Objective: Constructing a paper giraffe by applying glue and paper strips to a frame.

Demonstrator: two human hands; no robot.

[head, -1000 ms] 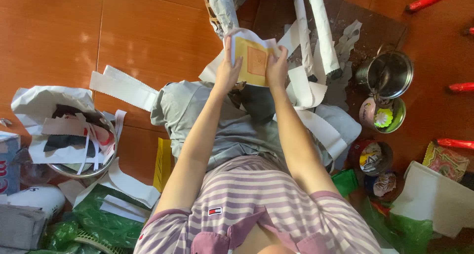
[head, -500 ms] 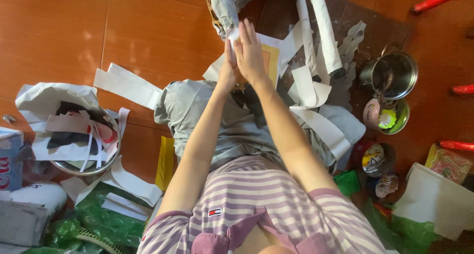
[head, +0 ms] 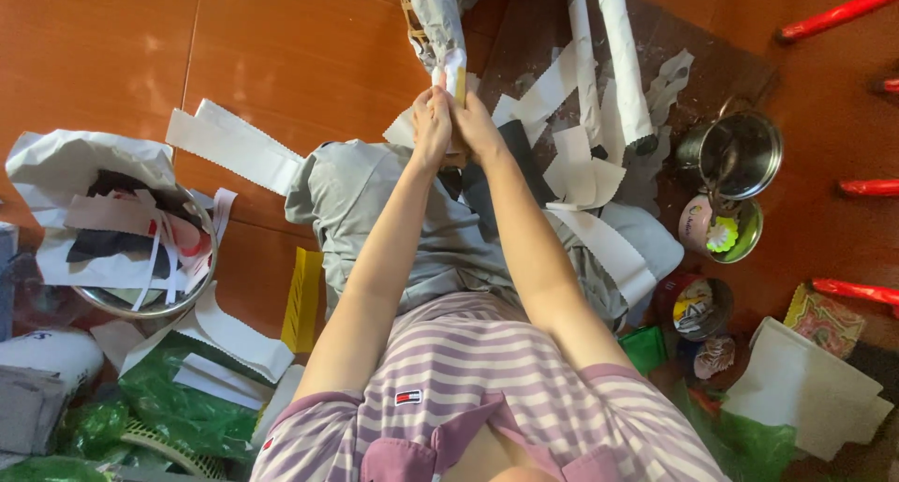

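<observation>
Far left on the floor: metal bowl piled w/ paper scraps, white bag behind it, green plastic bag below. Long white paper strip lies on the orange floor tiles, just left of the person's grey-trousered knee, well apart from either hand.

Centre: both arms stretched fwd, palms facing. Left hand and right hand are pressed side to side, fingers together and closed on a folded paper piece, white w/ a yellowish edge. It sticks up out of the top of the hands, away from the body, so its long axis runs roughly along the line of the forearms. Only the far end shows; the rest is hidden between the palms, so how far it goes down I can't tell. Neither hand is nearer: both clamp it about equally, left fingertips at its left face, right at its right.

Right of the hands: more white strips and torn bits across a dark mat, two rolled white tubes beyond. Further right a steel pot, then a small green-rimmed bowl, painted tins, and red bars at the edge.
</observation>
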